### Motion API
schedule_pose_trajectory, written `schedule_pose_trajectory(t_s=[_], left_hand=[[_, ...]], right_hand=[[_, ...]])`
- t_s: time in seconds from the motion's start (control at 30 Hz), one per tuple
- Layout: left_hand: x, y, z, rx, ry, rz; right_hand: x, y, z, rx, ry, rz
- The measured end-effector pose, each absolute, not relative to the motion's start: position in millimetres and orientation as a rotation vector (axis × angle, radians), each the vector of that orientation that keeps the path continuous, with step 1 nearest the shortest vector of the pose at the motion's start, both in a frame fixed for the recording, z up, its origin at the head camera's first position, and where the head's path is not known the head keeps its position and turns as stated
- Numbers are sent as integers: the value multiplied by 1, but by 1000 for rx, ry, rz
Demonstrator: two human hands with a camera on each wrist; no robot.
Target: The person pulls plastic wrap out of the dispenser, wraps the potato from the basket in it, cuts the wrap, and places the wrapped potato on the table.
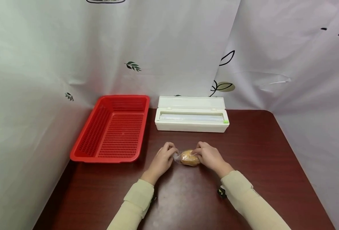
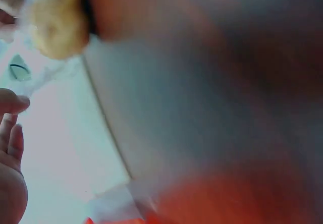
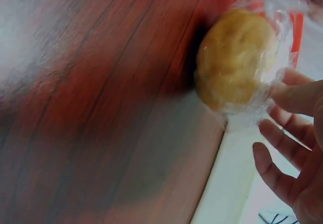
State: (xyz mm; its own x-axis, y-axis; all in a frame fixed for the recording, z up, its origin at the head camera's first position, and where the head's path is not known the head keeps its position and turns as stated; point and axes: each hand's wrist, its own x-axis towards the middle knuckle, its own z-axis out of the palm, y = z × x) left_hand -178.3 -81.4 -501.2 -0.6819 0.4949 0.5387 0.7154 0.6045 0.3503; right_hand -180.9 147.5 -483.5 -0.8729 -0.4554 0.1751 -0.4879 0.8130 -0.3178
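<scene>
A rounded yellow-brown potato, wrapped in clear cling film, is low over the dark red table between my two hands. My left hand pinches the gathered end of the cling film at the left of the potato. On the other side, my right hand pinches film at the potato's right end with thumb and index finger; its other fingers are spread in the right wrist view. The potato shows its film bunched near the right thumb. In the blurred left wrist view, film stretches from the potato towards the left thumb.
A red perforated plastic basket stands at the back left of the table. Behind the hands is a white cling film dispenser, its lid raised and a roll inside. Patterned white sheets enclose the table's back and sides.
</scene>
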Motion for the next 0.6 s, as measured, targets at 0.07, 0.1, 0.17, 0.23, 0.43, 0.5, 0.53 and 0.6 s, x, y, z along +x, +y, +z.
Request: schedule_pose_trajectory(t_s=[0.07, 0.1, 0.17, 0.23, 0.43, 0.5, 0.53, 0.6], left_hand=[[-180, -76, -496, -976, -2434, -834], [-181, -74, -494, -980, -2435, -851], [-183, -70, -492, -986, -2441, -865], [-184, -67, -492, -977, -2433, -861], [-187, -55, -493, -963, -2428, -861], [-188, -50, -494, -955, -2465, -913], [-188, -48, -494, -948, -2492, -950], [-189, -45, -496, -926, -2544, -1039]], right_hand=[[-180, 146, -482, 766, -2901, 523], [-180, 146, -481, 761, -2903, 516], [-180, 145, -481, 757, -2911, 517], [-180, 145, -481, 753, -2915, 523], [-180, 145, -484, 733, -2896, 600], [-181, 146, -486, 719, -2901, 641], [-182, 147, -486, 713, -2905, 670], [-183, 149, -488, 695, -2924, 726]])
